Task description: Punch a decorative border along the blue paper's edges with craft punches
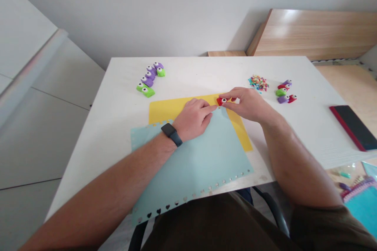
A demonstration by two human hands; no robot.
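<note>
A red hole punch (pixel 220 101) with a white-and-black round top is at the upper right corner of the light blue sheet (pixel 200 157), over the yellow sheet (pixel 165 110). My right hand (pixel 246 102) closes its thumb and fingers on the punch. My left hand (pixel 196 118) lies on the blue sheet, its index finger stretched toward the punch and the other fingers loosely bent. Heart-shaped holes run along the blue sheet's near edge, and cut-outs show along its far edge.
Purple and green punches (pixel 146 81) stand at the back left. Colourful paper bits (pixel 259 82) lie at the back right, beside more punches (pixel 283 91). A black and red notebook (pixel 355 127) lies at the right edge of the white table (pixel 97 117).
</note>
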